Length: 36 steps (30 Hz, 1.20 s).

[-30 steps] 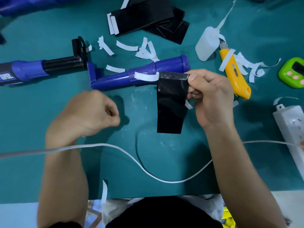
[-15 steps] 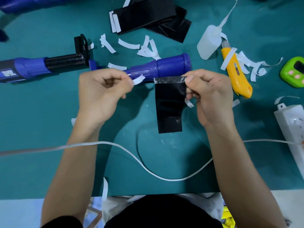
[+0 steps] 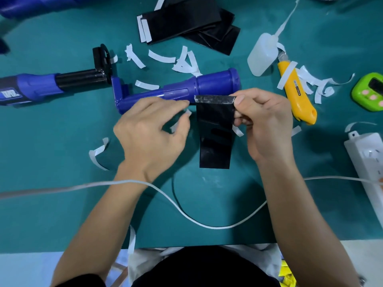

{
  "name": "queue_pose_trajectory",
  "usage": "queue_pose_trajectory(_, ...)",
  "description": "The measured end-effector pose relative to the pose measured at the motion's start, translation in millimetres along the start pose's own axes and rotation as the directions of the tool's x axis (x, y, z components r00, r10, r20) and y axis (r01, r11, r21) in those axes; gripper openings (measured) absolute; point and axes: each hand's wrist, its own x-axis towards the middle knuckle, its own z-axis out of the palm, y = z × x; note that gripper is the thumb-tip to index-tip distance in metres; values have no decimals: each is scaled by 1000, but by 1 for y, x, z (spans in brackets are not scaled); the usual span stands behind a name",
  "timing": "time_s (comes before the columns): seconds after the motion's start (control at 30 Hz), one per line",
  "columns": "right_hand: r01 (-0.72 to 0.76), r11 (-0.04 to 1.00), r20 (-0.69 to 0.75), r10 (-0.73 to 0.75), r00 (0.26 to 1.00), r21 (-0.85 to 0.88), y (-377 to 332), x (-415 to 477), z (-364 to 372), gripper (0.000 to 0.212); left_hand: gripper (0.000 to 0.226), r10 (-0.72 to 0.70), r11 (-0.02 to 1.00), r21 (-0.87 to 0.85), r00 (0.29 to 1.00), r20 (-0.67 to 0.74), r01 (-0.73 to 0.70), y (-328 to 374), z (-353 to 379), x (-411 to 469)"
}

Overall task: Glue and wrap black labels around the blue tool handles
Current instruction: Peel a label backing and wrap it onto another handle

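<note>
A blue tool handle lies across the green mat. Just in front of it my right hand pinches the top right corner of a black label, which hangs down with its shiny top edge folded over. My left hand is blurred. Its fingertips reach the label's top left corner, and a small white paper strip sits between its thumb and fingers. A second tool, its handle wrapped in black, lies at the left.
A stack of black labels lies at the back, with white backing strips scattered around. A glue bottle, yellow utility knife, green timer and power strip sit at the right. A white cable crosses the near mat.
My left hand rose from the mat, picked the white strip off the blue handle and moved right to the label's left corner. My right hand kept holding the label.
</note>
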Motion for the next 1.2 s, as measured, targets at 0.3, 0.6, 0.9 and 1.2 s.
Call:
queue_pose_trajectory(0.3,44,994,78,-52,996,105,4,-9,7,20,27,192,980,-9,950,-245,-201,16,29,-28)
queue_pose_trajectory(0.6,315,949,94,-311,946,-30,-5,-8,-13,19,27,-251,417,-825,921,298,381,21,26,-29)
queue_pose_trajectory(0.9,156,893,134,-108,985,-423,9,0,-10,19,18,-465,380,-678,763,448,629,21,42,-8)
queue_pose_trajectory(1.2,104,842,5,-119,993,-529,17,9,-10,21,25,-543,488,-536,720,431,689,18,53,-2)
